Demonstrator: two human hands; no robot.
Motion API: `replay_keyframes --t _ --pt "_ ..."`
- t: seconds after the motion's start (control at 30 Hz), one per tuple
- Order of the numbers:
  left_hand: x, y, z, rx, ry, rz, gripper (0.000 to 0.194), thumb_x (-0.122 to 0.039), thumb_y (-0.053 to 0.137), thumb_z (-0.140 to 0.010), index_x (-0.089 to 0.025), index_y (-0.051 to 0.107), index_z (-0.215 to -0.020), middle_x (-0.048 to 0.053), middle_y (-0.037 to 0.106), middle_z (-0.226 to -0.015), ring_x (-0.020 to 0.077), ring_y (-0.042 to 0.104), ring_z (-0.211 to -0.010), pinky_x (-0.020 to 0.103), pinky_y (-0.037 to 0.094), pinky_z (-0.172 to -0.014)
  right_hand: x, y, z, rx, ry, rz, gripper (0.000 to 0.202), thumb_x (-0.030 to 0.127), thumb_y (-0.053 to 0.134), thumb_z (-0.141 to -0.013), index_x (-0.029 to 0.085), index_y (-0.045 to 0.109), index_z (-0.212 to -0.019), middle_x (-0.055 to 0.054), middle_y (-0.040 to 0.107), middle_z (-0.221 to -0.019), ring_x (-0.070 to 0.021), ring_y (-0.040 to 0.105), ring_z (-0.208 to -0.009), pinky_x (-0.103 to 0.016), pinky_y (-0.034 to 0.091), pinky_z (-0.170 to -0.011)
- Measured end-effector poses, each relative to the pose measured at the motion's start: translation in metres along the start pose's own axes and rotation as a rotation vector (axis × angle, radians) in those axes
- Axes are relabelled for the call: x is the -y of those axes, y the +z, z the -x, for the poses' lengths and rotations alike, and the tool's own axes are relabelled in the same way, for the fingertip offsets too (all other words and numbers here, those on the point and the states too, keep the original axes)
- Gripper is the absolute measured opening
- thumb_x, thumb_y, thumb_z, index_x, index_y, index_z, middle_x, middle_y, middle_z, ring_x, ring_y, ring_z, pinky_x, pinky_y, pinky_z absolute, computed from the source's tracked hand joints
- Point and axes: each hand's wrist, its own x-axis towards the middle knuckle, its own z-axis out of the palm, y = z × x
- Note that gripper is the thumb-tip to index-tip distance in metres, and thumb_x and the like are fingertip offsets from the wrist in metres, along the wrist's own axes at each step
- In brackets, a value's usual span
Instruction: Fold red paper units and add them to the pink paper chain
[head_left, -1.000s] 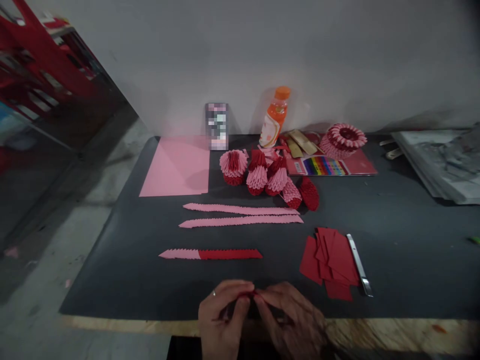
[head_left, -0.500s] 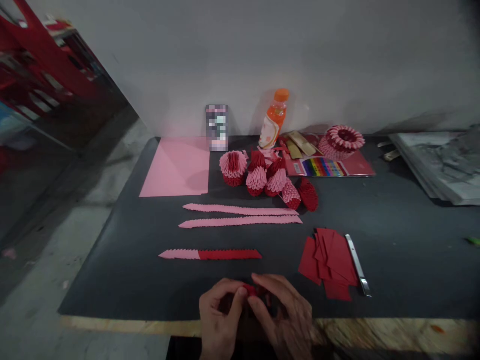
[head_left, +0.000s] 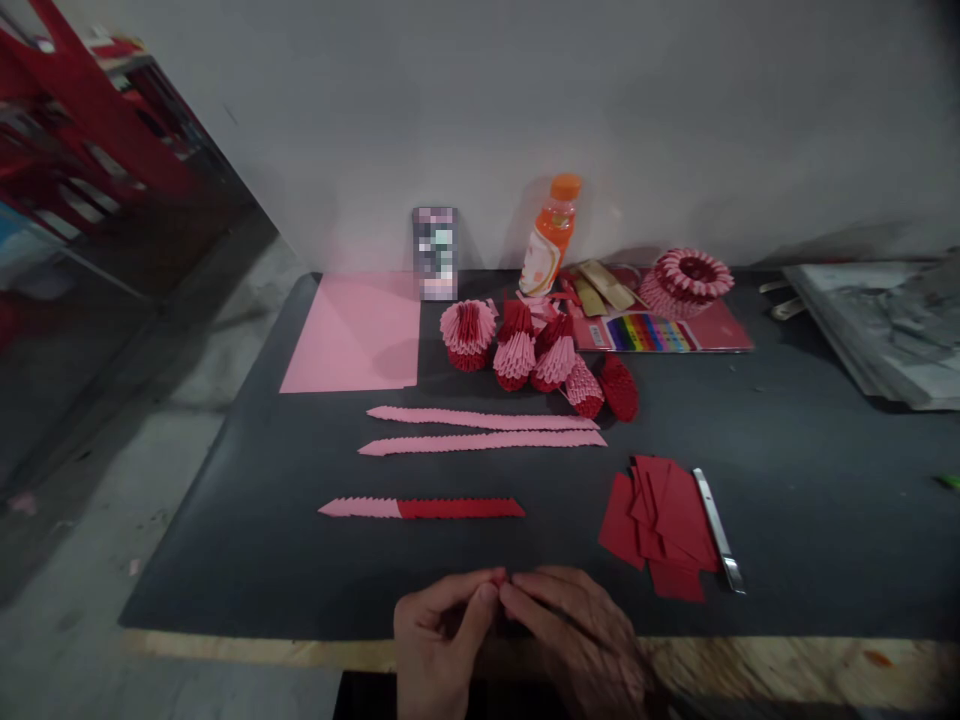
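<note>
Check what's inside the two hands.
A small red piece shows between the left hand and the right hand. The hands cover the rest, so its full shape and any folds can't be seen.

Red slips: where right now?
Head view, right of centre: the red slips lie just left of the silver tool, beyond and to the right of the right hand.

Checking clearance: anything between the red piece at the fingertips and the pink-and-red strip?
Nothing visible except the left hand and right hand around the red piece; dark tabletop separates it from the pink-and-red strip.
</note>
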Motion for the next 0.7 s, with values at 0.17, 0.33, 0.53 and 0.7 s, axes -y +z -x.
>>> replay_keyframes --t 0.17,0.33,0.53,0.7 --pt "-0.001 -0.003 -0.001 0.033 0.009 -0.008 0.033 -0.071 0.103 -0.089 -0.039 0.107 -0.094 0.010 0.104 -0.090 0.0367 0.102 -0.081 0.041 0.086 -0.077 0.000 -0.001 -0.006 0.025 -0.034 0.065 0.047 0.033 0.052 -0.132 0.027 0.096 -0.115 -0.002 0.101 -0.097 -0.0160 0.099 -0.085 -0.017 0.080 -0.092" --pt "0.004 -0.007 -0.012 0.060 0.111 -0.042 0.025 -0.060 0.101 -0.096 -0.036 0.106 -0.090 0.008 0.100 -0.077 0.0310 0.097 -0.067 0.033 0.081 -0.064 0.003 0.002 -0.013 -0.014 0.054 -0.041 0.040 0.037 0.059 -0.131 0.031 0.094 -0.113 0.001 0.100 -0.095 -0.0137 0.098 -0.080 -0.014 0.079 -0.085" --pt "-0.001 0.013 -0.008 -0.134 0.328 -0.019 0.030 -0.054 0.092 -0.105 -0.035 0.099 -0.084 0.007 0.102 -0.091 0.0288 0.100 -0.081 0.031 0.082 -0.072 0.009 0.019 -0.007 -0.122 0.231 -0.089 0.024 0.052 0.081 -0.120 0.031 0.091 -0.119 0.001 0.097 -0.089 -0.0172 0.093 -0.066 -0.018 0.080 -0.069" --pt "-0.014 0.021 -0.014 -0.176 0.564 -0.113 0.033 -0.048 0.094 -0.105 -0.032 0.091 -0.077 0.000 0.089 -0.072 0.0207 0.088 -0.064 0.025 0.074 -0.061 0.015 0.022 -0.008 -0.095 0.262 -0.118 0.012 0.022 0.085 -0.110 0.033 0.088 -0.109 0.006 0.096 -0.089 -0.0153 0.094 -0.069 -0.016 0.079 -0.073"
